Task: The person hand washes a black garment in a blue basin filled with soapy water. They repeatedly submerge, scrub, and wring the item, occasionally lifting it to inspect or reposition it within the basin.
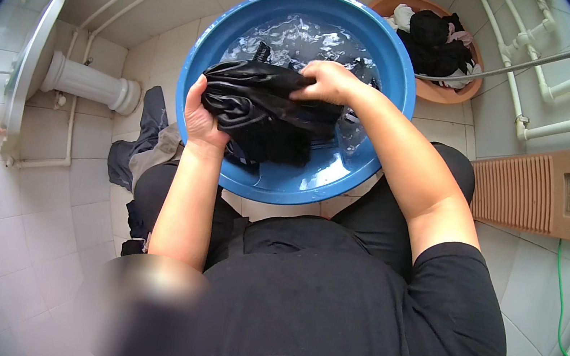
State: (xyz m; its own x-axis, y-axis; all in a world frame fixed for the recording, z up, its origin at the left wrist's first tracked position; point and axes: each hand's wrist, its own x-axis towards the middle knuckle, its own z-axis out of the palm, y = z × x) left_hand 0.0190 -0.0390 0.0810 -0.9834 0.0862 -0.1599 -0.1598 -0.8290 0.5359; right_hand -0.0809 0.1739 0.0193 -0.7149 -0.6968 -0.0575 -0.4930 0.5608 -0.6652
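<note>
A wet, shiny black garment is stretched between my two hands over a large blue basin. At its left end my left hand grips the cloth, thumb up and fingers hidden beneath the folds. My right hand pinches the garment's upper right part. Its lower folds hang down inside the basin. Behind it, soapy water with white suds fills the basin's far side, and more dark cloth shows in the water. What kind of garment it is, I cannot make out.
At the back right an orange tub holds black and white clothes. A brown washboard leans at the right near white pipes. Grey clothes lie on the tiles left of the basin, near a white pedestal. A hose crosses the tub.
</note>
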